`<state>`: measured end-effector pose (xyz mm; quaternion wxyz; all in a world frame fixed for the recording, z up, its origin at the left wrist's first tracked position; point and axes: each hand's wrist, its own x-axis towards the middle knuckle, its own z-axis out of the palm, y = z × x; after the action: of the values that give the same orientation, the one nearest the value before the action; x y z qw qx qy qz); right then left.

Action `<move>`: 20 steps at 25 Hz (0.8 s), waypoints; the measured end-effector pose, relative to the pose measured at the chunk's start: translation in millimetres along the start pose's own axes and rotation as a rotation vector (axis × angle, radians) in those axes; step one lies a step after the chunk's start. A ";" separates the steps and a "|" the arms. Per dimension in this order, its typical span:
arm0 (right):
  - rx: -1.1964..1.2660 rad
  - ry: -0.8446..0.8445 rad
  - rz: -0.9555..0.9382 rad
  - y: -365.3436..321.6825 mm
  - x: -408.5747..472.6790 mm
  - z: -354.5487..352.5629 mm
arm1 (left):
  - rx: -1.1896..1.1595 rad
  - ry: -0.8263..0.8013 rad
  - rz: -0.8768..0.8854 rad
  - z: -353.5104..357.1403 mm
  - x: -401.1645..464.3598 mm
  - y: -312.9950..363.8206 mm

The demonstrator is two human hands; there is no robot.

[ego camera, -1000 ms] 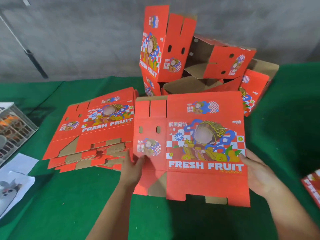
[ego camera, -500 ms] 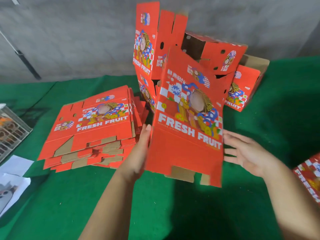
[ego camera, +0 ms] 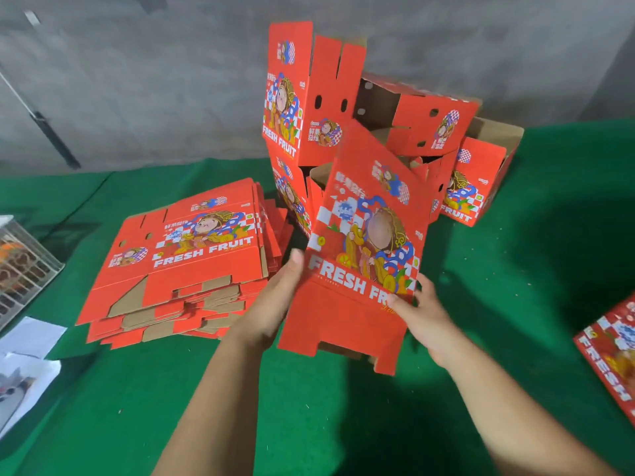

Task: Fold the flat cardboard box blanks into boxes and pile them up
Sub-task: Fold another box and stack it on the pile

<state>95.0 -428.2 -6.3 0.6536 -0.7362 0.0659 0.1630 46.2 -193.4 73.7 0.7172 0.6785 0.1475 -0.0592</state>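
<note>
a: blank (ego camera: 360, 255) has swung from lying broadside toward you to standing on edge between your hands, opening into a sleeve.

b: so squaring has started?

a: i'd say so. your left hand (ego camera: 275, 300) lies flat, fingers together, on its left side; your right hand (ego camera: 421, 310) pinches the right edge.

b: surroundings?

a: green cloth (ego camera: 309, 407), flat stack (ego camera: 185, 269) left, folded boxes (ego camera: 395, 125) far, grey wall (ego camera: 137, 80) behind.

box blank (ego camera: 360, 255) tipped upright from flat, right hand (ego camera: 424, 314) now gripping its edge
</note>
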 end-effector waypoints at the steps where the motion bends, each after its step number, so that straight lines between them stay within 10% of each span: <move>1: 0.023 -0.006 0.004 3.3 -1.0 7.6 | 0.057 -0.063 0.019 -1.6 -1.8 -0.1; 6: 0.575 -0.292 0.248 -1.2 -8.5 44.4 | 1.053 -0.165 0.235 15.8 0.8 -8.4; 11: 0.987 -0.391 0.245 -24.4 -17.7 45.3 | 1.060 -0.168 0.224 21.0 13.1 0.4; 17: 0.746 -0.292 0.213 -44.0 -10.9 42.2 | 0.797 -0.295 0.250 24.5 3.3 -7.8; 20: 0.732 -0.217 0.266 -46.4 -2.8 6.6 | 0.623 0.109 0.348 -14.8 3.7 -21.8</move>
<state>105.7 -415.6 37.7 0.8490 -0.4182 0.1450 0.2888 41.6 -179.8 51.3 0.4662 0.8817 0.0430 0.0579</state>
